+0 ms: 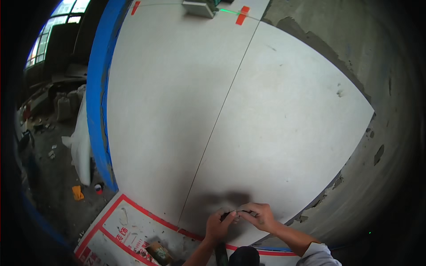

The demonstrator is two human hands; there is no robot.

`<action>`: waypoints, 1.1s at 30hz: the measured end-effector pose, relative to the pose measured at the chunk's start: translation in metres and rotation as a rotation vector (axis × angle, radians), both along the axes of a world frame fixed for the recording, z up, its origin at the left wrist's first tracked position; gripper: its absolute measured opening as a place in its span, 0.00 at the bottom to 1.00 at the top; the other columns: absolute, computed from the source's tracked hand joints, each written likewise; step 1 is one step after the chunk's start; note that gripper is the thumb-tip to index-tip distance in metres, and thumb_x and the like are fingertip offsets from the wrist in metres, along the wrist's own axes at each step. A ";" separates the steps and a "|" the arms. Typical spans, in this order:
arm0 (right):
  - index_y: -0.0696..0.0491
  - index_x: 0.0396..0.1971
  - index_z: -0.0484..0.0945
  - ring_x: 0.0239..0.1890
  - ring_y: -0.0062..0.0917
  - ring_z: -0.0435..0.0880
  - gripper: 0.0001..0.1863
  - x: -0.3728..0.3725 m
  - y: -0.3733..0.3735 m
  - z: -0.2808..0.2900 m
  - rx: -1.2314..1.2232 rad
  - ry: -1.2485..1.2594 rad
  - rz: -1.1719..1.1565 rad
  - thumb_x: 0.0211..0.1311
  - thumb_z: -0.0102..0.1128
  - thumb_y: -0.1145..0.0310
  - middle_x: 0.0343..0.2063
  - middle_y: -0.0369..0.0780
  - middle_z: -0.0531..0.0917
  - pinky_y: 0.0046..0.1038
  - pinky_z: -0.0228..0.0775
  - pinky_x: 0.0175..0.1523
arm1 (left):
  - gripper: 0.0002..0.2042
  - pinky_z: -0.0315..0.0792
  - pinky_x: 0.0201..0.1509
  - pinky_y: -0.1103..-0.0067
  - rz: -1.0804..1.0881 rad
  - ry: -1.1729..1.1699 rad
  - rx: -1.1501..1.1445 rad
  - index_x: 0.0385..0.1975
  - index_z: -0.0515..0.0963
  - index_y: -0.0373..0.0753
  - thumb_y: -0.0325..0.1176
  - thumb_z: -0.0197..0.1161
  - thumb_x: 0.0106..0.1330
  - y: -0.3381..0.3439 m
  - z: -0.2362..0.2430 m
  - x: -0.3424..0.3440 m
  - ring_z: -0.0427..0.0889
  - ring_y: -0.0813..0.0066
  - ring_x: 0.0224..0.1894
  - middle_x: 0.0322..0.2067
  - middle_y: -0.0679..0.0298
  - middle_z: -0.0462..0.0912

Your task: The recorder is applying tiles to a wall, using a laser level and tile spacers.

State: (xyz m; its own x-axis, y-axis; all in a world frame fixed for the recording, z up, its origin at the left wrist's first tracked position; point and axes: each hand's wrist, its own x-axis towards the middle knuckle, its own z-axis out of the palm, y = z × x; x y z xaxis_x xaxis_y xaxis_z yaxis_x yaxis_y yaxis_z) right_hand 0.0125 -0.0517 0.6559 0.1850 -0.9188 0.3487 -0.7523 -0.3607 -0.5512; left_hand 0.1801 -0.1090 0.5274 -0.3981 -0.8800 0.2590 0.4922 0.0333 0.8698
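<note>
My left hand (217,225) and my right hand (259,216) meet low in the view, in front of two large white tiles. Both hands are closed, fingertips pinched together at about the same spot. A small dark thing seems to be between the fingers, too small to name. The left tile (164,102) and the right tile (284,119) are parted by a thin dark joint (220,111). Shadows of my hands fall on the tile surface just above them.
Red tape strips (242,16) and a grey block-like object (199,9) are at the top, beside a green light line. Blue edging (98,88) borders the left. Bare cement (390,146) lies right. Below is a red-bordered protective sheet (133,217) with a small box (159,253).
</note>
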 end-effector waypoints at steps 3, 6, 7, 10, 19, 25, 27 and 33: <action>0.52 0.47 0.87 0.35 0.40 0.89 0.10 -0.009 -0.001 0.047 -0.169 0.210 0.117 0.67 0.74 0.72 0.36 0.44 0.89 0.35 0.82 0.39 | 0.12 0.84 0.51 0.76 -0.086 0.053 -0.019 0.49 0.85 0.31 0.36 0.66 0.82 -0.006 0.044 -0.001 0.90 0.76 0.42 0.41 0.60 0.91; 0.53 0.43 0.85 0.35 0.39 0.87 0.09 -0.006 -0.025 0.112 -0.400 0.551 0.293 0.64 0.74 0.73 0.34 0.42 0.86 0.38 0.81 0.40 | 0.12 0.84 0.51 0.76 -0.065 0.094 -0.095 0.50 0.85 0.30 0.35 0.65 0.82 -0.010 0.073 0.004 0.89 0.75 0.42 0.42 0.60 0.91; 0.54 0.42 0.85 0.35 0.39 0.87 0.10 -0.006 -0.040 0.141 -0.525 0.616 0.308 0.63 0.75 0.73 0.34 0.42 0.86 0.39 0.81 0.40 | 0.13 0.83 0.50 0.76 0.034 0.100 -0.133 0.50 0.85 0.30 0.36 0.65 0.82 -0.012 0.075 0.004 0.89 0.76 0.42 0.41 0.61 0.91; 0.56 0.41 0.86 0.36 0.43 0.86 0.08 0.014 -0.096 0.266 -0.958 0.599 0.144 0.63 0.74 0.75 0.35 0.46 0.86 0.39 0.81 0.42 | 0.14 0.82 0.48 0.75 0.191 0.029 -0.176 0.49 0.86 0.31 0.38 0.66 0.81 -0.028 0.047 -0.003 0.88 0.76 0.40 0.38 0.60 0.91; 0.55 0.43 0.91 0.35 0.37 0.88 0.10 0.050 -0.243 0.469 -1.439 0.522 -0.241 0.70 0.73 0.65 0.38 0.44 0.89 0.35 0.80 0.43 | 0.16 0.76 0.46 0.58 0.284 -0.446 -0.014 0.51 0.86 0.33 0.42 0.67 0.77 0.025 -0.305 -0.034 0.84 0.49 0.39 0.40 0.48 0.89; 0.45 0.45 0.93 0.43 0.40 0.90 0.11 0.057 -0.245 0.474 -1.366 0.586 -0.342 0.68 0.72 0.59 0.43 0.37 0.89 0.41 0.82 0.46 | 0.16 0.70 0.37 0.58 0.101 -0.831 0.362 0.53 0.81 0.32 0.41 0.61 0.82 0.101 -0.401 0.050 0.69 0.55 0.32 0.34 0.55 0.81; 0.44 0.45 0.93 0.44 0.40 0.90 0.11 0.063 -0.251 0.473 -1.376 0.601 -0.374 0.68 0.72 0.59 0.44 0.37 0.89 0.42 0.83 0.47 | 0.15 0.71 0.38 0.59 0.163 -0.810 0.393 0.53 0.82 0.32 0.40 0.62 0.82 0.112 -0.409 0.053 0.70 0.55 0.33 0.35 0.54 0.82; 0.44 0.45 0.94 0.45 0.39 0.90 0.10 0.064 -0.255 0.473 -1.396 0.639 -0.415 0.69 0.72 0.59 0.46 0.35 0.89 0.42 0.84 0.47 | 0.15 0.77 0.47 0.60 0.290 -0.809 0.407 0.53 0.87 0.33 0.39 0.66 0.80 0.123 -0.419 0.062 0.76 0.50 0.41 0.43 0.50 0.88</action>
